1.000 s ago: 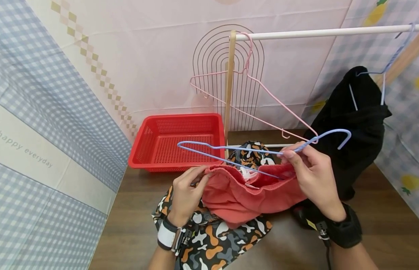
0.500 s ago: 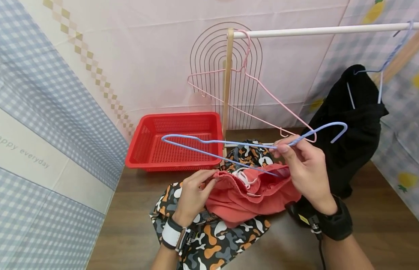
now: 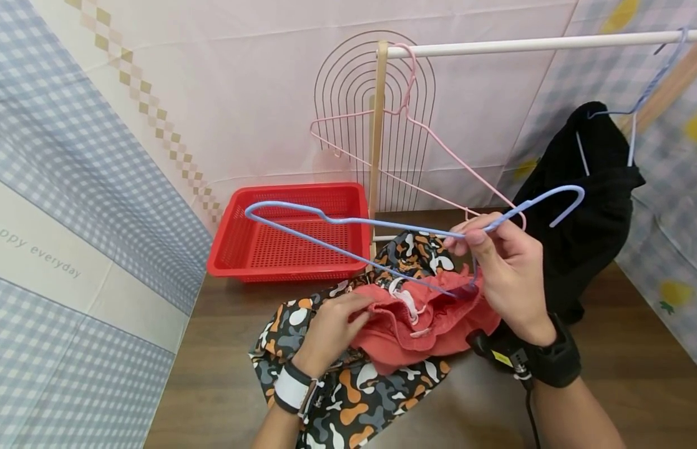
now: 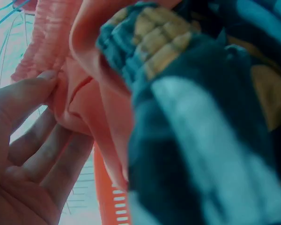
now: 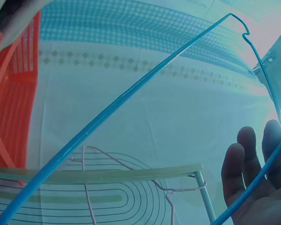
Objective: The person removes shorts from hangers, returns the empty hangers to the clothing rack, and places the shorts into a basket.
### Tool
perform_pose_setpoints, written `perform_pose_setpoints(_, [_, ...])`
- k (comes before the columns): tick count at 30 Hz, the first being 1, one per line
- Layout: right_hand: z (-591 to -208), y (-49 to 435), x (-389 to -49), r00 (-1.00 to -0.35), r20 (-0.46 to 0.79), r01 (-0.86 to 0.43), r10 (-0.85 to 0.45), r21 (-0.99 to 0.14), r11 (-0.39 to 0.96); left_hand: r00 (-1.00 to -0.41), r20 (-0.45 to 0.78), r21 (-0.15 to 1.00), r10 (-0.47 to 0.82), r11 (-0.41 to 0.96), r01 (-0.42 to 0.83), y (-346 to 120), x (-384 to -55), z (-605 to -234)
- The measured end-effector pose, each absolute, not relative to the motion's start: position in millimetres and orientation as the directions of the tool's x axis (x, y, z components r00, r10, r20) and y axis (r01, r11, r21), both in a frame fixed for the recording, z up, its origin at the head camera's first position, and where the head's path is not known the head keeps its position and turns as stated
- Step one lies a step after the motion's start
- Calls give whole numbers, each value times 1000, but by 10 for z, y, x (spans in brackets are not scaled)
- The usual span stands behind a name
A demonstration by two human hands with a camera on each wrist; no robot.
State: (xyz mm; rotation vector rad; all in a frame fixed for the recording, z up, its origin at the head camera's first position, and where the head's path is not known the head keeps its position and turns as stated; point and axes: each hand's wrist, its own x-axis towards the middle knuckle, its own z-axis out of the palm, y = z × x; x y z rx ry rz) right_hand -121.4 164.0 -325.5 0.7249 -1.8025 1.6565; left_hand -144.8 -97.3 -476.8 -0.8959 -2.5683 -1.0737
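Red drawstring bottoms [image 3: 432,337] between left hand [image 3: 338,327], pinching their waistband [image 4: 49,37], and right hand [image 3: 511,271] — gripping a blue hanger [image 3: 393,224].

Blue hanger [image 3: 348,221] being held partly inside coral drawstring bottoms [image 3: 404,349].
The hanger is being held tilted; the crumpled waistband is being pinched at one side, its white drawstring [image 3: 405,302] being exposed.

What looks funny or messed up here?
The blue hanger looks lopsided because only one end dips into the red garment, while the other sticks out bare. The patterned cloth lies rumpled. I see nothing spilled or broken.
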Motion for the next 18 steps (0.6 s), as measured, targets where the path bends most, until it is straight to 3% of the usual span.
perform_pose_setpoints(12, [-3109, 1551, -1182, -735, 671, -674, -98, -739, -2, -733, 143, 460, 665, 610, 645, -959, -1417, -4750])
perform_pose_setpoints(18, [-3035, 1508, -1174, -738, 664, -668, -121, -744, -7, -737, 53, 497, 673, 622, 604, -991, -1380, -4650])
